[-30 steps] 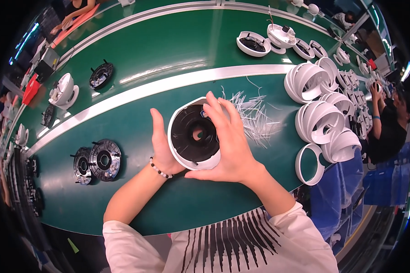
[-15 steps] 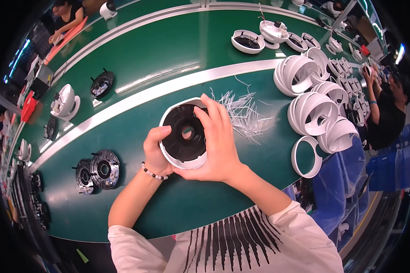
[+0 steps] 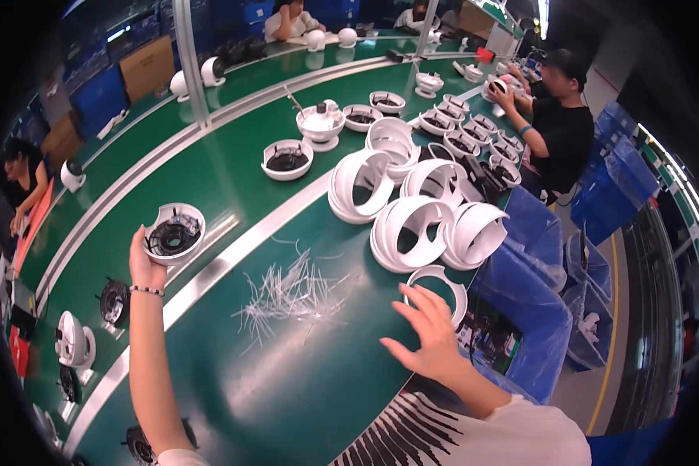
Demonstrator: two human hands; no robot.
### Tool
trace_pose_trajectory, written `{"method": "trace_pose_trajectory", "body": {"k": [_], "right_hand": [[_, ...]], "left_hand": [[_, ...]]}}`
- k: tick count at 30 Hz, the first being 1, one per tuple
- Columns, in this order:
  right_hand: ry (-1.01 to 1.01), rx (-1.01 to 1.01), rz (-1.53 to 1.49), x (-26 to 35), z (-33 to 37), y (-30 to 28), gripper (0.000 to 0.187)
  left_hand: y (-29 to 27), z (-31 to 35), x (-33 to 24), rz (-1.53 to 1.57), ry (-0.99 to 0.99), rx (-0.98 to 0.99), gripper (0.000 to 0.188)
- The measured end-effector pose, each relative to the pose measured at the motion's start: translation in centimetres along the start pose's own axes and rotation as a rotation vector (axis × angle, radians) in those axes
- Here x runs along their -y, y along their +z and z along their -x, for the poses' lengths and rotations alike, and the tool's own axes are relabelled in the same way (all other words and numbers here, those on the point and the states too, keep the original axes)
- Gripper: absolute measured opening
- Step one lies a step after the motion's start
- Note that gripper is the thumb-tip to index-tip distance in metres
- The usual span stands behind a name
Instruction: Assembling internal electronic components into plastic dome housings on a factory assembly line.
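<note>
A white round housing (image 3: 179, 257) with a black disc-shaped part (image 3: 168, 238) inside is gripped at its near left rim by my left hand (image 3: 142, 264). My left arm reaches far out, and the housing is over the green surface beyond the pale strip. My right hand (image 3: 427, 332) is open, fingers spread and holding nothing. Just beyond its fingertips lies a single white ring (image 3: 458, 295), partly hidden by the hand; I cannot tell whether they touch.
Stacked white ring shells (image 3: 412, 233) stand at right centre. Thin white strips (image 3: 291, 299) lie in a loose pile mid-table. Several housings with black inserts (image 3: 287, 160) sit farther back. Blue plastic-lined bins (image 3: 520, 311) adjoin the right edge. A co-worker (image 3: 555, 116) works at the far right.
Both hands held the housing before. My left hand has carried it left and away, while my right hand has let go and moved toward the rings. The view has turned right.
</note>
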State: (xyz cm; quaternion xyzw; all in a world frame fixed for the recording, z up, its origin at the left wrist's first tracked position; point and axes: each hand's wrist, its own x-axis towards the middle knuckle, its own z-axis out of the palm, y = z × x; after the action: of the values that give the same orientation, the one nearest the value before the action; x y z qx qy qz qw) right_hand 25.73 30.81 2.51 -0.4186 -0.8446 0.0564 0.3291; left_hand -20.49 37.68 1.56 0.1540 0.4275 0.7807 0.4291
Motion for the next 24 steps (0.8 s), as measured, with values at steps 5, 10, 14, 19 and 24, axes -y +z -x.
{"method": "trace_pose_trajectory", "body": {"k": [5,10,14,19,24], "right_hand": [[0.124,0.096,0.140,-2.6,1.9,0.7,0.033],[0.144,0.034,0.165,-0.6,3.6,-0.5,0.010],[-0.104,-0.034,-0.116,4.6,4.9,-3.1,0.009],[-0.468,0.196,-0.477,7.9,4.2,0.7,0.015],[-1.007,0.578,-0.433,10.4,1.6,4.9,0.022]], "left_hand": [[-3.1,-6.5,4.1,0.093,-0.056,-0.148,0.041],[0.3,-4.7,4.8,-0.681,0.225,-0.310,0.036],[-5.0,-3.4,-2.3,-1.600,0.922,-0.332,0.024],[-8.6,1.5,-7.0,-2.113,0.007,-0.642,0.035],[-12.8,2.2,-7.6,-1.892,-0.137,-0.446,0.050]]}}
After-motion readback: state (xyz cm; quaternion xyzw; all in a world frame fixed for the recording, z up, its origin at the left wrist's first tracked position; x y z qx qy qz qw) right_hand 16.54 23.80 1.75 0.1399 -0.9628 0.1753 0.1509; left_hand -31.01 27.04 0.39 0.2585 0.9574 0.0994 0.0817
